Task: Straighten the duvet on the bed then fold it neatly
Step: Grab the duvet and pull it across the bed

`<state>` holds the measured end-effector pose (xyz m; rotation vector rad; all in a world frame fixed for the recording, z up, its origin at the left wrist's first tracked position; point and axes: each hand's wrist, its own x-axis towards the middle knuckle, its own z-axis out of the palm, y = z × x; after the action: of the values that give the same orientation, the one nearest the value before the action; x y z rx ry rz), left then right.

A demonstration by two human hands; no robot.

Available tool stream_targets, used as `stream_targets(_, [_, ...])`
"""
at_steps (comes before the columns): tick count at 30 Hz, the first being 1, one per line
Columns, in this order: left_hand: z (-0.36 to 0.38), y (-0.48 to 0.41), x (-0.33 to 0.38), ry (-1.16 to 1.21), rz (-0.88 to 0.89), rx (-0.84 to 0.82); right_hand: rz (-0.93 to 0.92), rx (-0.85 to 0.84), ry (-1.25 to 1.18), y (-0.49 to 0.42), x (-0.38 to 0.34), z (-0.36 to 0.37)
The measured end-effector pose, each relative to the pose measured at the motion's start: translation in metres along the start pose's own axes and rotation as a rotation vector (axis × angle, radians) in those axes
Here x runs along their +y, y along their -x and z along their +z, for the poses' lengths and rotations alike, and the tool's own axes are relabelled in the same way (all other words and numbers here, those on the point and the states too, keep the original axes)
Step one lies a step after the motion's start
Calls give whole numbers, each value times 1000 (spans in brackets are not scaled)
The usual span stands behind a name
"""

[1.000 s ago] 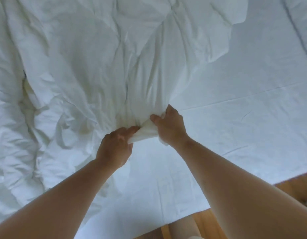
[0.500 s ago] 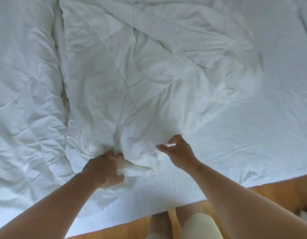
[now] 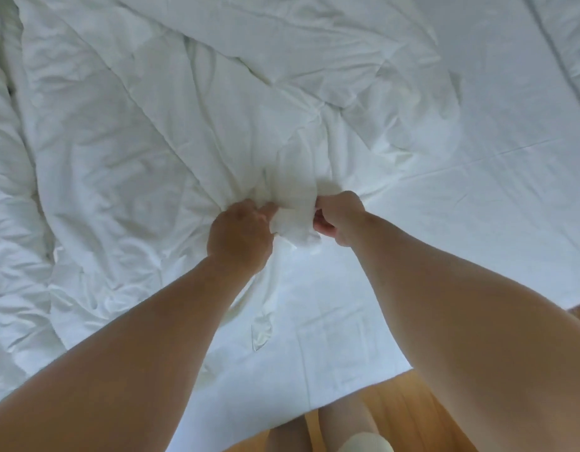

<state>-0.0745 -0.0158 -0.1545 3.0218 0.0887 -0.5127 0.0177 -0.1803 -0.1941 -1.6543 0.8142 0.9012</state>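
A white, crumpled duvet (image 3: 158, 132) lies heaped over the left and middle of the bed. Its near edge is bunched into a wad (image 3: 293, 221) between my hands. My left hand (image 3: 239, 236) grips the wad from the left, fingers curled round the cloth. My right hand (image 3: 339, 218) grips the same wad from the right, fist closed on it. Folds fan out from the wad toward the far side. The duvet's other corners are out of view.
The bed's flat white sheet (image 3: 477, 197) is bare on the right and along the near edge. A wooden floor (image 3: 409, 415) and my legs (image 3: 344, 429) show at the bottom. Another white fold or pillow (image 3: 572, 44) lies at the far right.
My right hand, open beside the bunch half a second ago, now grips it. Both hands have lifted the wad a little; the camera has shifted.
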Motion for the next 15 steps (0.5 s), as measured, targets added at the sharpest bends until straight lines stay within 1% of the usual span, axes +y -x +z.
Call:
stream_targets(3, [-14, 2, -10, 107, 55, -28, -115, -29, 136, 5, 4, 1])
stream_targets(5, [-32, 14, -13, 180, 109, -88, -168, -32, 297, 19, 13, -14])
stream_targets(7, [-45, 36, -12, 205, 217, -223, -224, -67, 554, 45, 30, -36])
stream_targets(8, [-44, 52, -11, 173, 299, -308, -241, -93, 684, 63, 44, -48])
stream_targets(10, [-30, 91, -12, 95, 408, -524, -239, -161, 913, 100, 81, -63])
stream_targets(11, [-21, 112, -12, 51, 419, -642, -197, -199, 960, 117, 105, -68])
stream_targets(13, [-6, 141, -15, -49, 364, -822, -94, -257, 907, 142, 148, -69])
stream_targets(14, [-4, 147, -17, -79, 315, -870, -57, -250, 849, 147, 163, -69])
stream_targets(15, [-6, 146, -17, -81, 265, -886, -58, -209, 801, 146, 168, -71])
